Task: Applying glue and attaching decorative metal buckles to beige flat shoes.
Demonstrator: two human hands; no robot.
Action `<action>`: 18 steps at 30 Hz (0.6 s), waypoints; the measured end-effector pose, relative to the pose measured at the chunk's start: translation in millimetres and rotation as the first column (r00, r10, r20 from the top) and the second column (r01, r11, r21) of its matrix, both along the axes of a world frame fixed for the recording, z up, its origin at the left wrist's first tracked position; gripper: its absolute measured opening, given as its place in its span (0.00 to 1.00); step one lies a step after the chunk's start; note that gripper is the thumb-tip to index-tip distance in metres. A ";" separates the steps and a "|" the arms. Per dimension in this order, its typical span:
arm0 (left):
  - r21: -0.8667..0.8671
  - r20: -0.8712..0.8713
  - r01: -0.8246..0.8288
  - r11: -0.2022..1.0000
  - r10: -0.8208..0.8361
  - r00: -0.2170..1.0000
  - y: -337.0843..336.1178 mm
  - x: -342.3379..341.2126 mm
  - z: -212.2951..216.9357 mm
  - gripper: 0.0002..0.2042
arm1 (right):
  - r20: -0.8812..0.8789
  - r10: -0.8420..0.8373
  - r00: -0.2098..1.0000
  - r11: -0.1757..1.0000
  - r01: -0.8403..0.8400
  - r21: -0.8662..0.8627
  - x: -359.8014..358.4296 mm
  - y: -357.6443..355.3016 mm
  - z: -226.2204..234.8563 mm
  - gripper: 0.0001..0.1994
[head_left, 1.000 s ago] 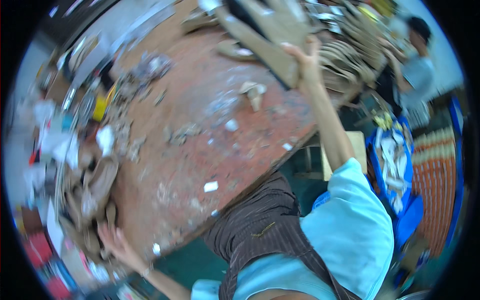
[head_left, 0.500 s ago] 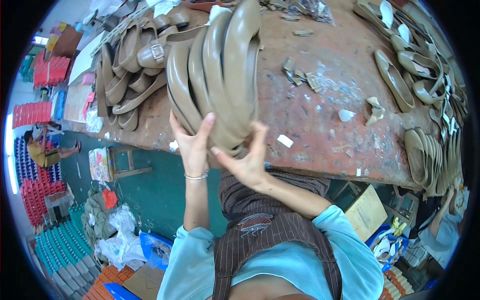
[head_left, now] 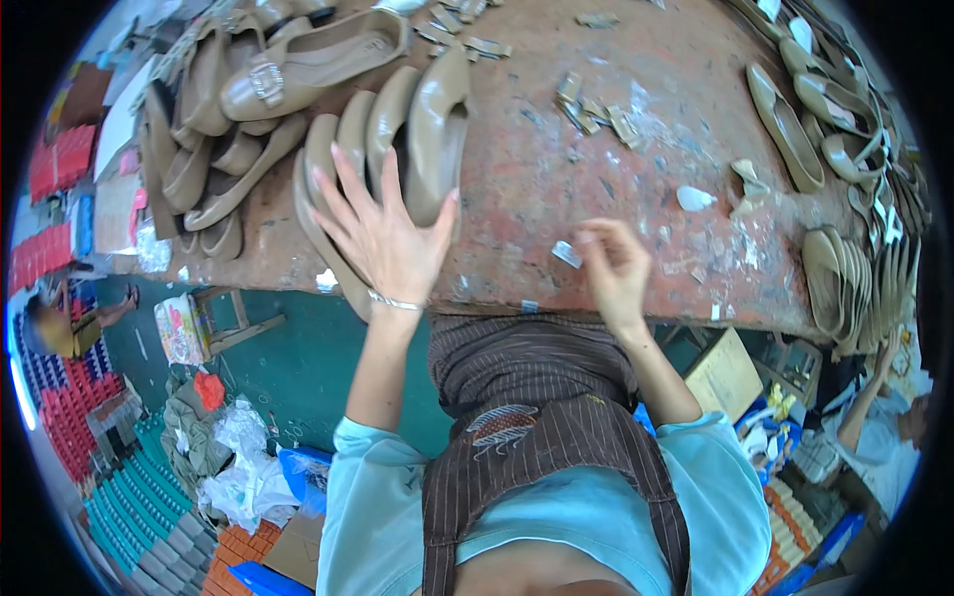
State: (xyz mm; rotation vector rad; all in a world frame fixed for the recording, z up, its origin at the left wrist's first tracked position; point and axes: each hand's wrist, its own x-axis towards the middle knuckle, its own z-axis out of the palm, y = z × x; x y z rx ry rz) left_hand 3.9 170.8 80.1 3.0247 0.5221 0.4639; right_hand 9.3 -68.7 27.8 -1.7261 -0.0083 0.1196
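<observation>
My left hand (head_left: pixel 386 230) lies spread over a row of tan pumps (head_left: pixel 429 164) at the table's near edge, its palm and fingers against their sides. The shoes stand nested side by side, with toes pointing away from me. A silver bangle circles that wrist. To the right, my right hand (head_left: pixel 618 266) hovers over the table, apart from the shoes, with its fingers curled in. Whether anything is between those fingertips I cannot make out. Just left of them a small white label (head_left: pixel 566 254) lies on the tabletop.
A heap of tan shoes (head_left: pixel 238 159), one with a buckle ornament (head_left: pixel 266 81), lies left on the worn table (head_left: pixel 537 199). Loose bow-shaped trims (head_left: pixel 596 114) are scattered beyond. More shoes (head_left: pixel 835 288) line the right edge. A stool (head_left: pixel 229 323) stands on the floor at left.
The row of shoes has come down from a raised position onto the table edge. My left hand has spread out over it. My right hand has left the shoes and moved right.
</observation>
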 end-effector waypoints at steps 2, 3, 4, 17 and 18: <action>0.017 0.061 0.092 0.996 -0.092 0.994 4.3 19.2 -1.7 0.27 | 0.150 -0.268 0.952 0.947 0.289 -0.139 0.5 -38.8 -1.1 0.07; 0.006 0.058 0.099 0.995 -0.099 0.993 5.5 30.6 -0.2 0.27 | 0.289 -0.358 0.888 0.868 0.431 -0.247 2.0 -56.7 -3.9 0.07; 0.047 -0.038 0.038 0.998 -0.036 0.999 7.0 43.2 3.7 0.21 | 0.314 -0.426 0.849 0.825 0.506 -0.251 4.8 -70.0 -5.7 0.09; -0.551 -0.024 0.195 0.812 -0.248 0.968 -70.3 -28.1 20.1 0.06 | 0.346 -0.314 0.884 0.765 0.451 -0.459 67.2 -106.7 -26.3 0.14; -0.583 -0.066 0.153 0.798 -0.234 0.970 -73.6 -44.8 4.9 0.06 | 0.416 -0.280 0.865 0.737 0.471 -0.484 68.9 -106.0 -26.7 0.11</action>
